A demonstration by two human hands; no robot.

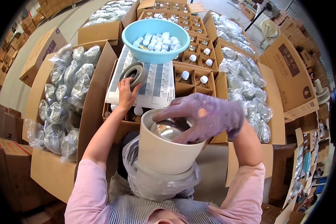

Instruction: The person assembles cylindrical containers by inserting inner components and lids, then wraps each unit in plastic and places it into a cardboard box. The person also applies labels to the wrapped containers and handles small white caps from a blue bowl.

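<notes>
My bare left hand [127, 93] grips the near edge of a grey ring [139, 75], perhaps a roll of tape, over printed sheets of labels [155, 87]. My right hand [209, 117], in a worn purple glove, reaches into the mouth of a white cylinder [170, 155] in front of my body. Its fingers and thumb are spread around a clear, rounded glass piece [168, 130] inside. How far down the glass goes is hidden. Clear plastic film [164, 186] wraps the cylinder's lower part.
A light-blue basin [153, 58] of white caps [162, 43] sits beyond the sheets. Divided cartons [192, 84] hold capped bottles [185, 75]. Open cartons of film-wrapped items [69, 78] flank me on both sides. At the far right stands a fan [270, 30].
</notes>
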